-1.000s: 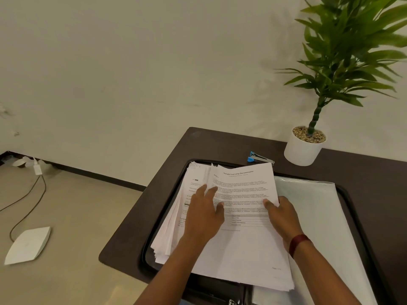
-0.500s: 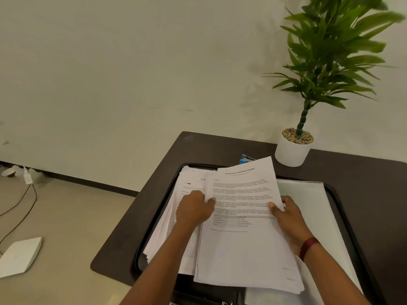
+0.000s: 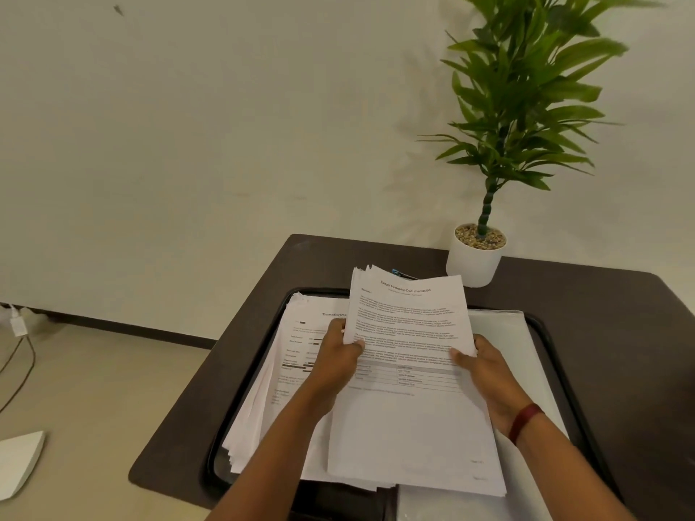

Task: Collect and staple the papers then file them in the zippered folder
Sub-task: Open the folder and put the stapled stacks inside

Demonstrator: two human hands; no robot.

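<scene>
A thin set of printed papers is lifted off the pile, its far edge tilted up. My left hand grips its left edge, thumb on top. My right hand grips the right edge the same way. Beneath lies a thick pile of white sheets on the left part of a black tray. A pale translucent zippered folder lies on the tray's right part, partly covered by the lifted sheets. Only a blue tip of the stapler shows behind the raised papers.
A white pot with a tall green plant stands at the back of the dark table, close to the wall. On the floor to the left lie a white flat device and cables.
Both hands went from pressing on the top sheets to gripping their side edges. The set has risen off the pile and shifted right, now hiding most of the stapler.
</scene>
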